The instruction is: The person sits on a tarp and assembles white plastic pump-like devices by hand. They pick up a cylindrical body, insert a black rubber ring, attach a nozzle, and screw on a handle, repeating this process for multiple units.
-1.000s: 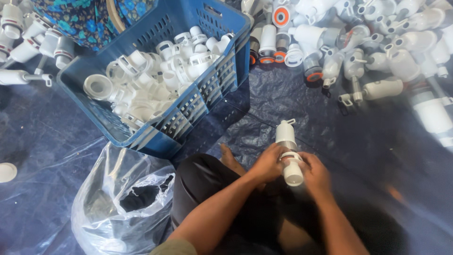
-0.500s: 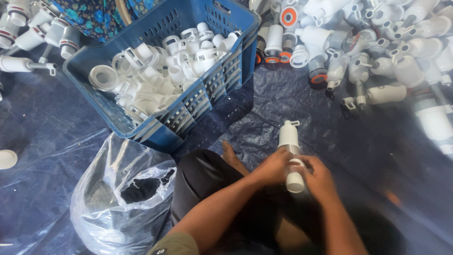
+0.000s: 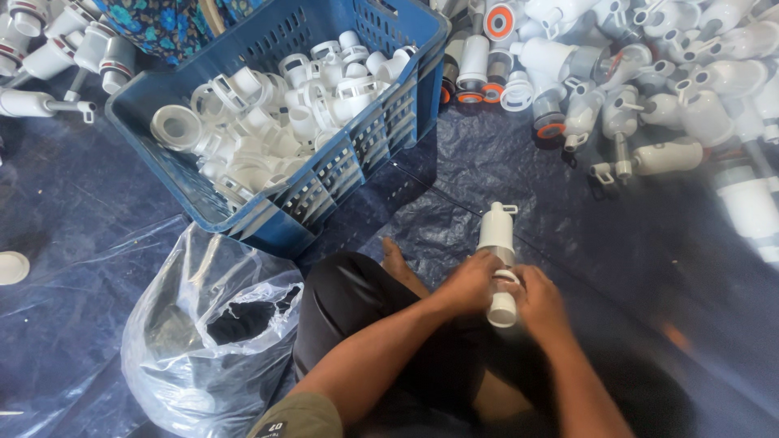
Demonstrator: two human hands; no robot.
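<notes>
Both my hands grip one white plastic pipe fitting (image 3: pixel 497 232) just above my lap. My left hand (image 3: pixel 469 282) wraps the fitting's middle from the left. My right hand (image 3: pixel 540 302) holds its near end, where a white ring and cap (image 3: pixel 503 307) stick out between the fingers. The far end of the fitting points away from me and carries a small side tab. My bare foot (image 3: pixel 395 261) and black-clad knee (image 3: pixel 349 304) lie just left of the hands.
A blue slotted crate (image 3: pixel 324 182) full of white plastic rings and fittings stands at upper left. A clear plastic bag (image 3: pixel 203 341) lies open at lower left. A heap of white fittings with orange seals (image 3: pixel 617 73) fills the upper right. Dark blue sheeting (image 3: pixel 649 243) covers the floor.
The fitting and both hands have shifted slightly right and down in view. My grip on it stays the same.
</notes>
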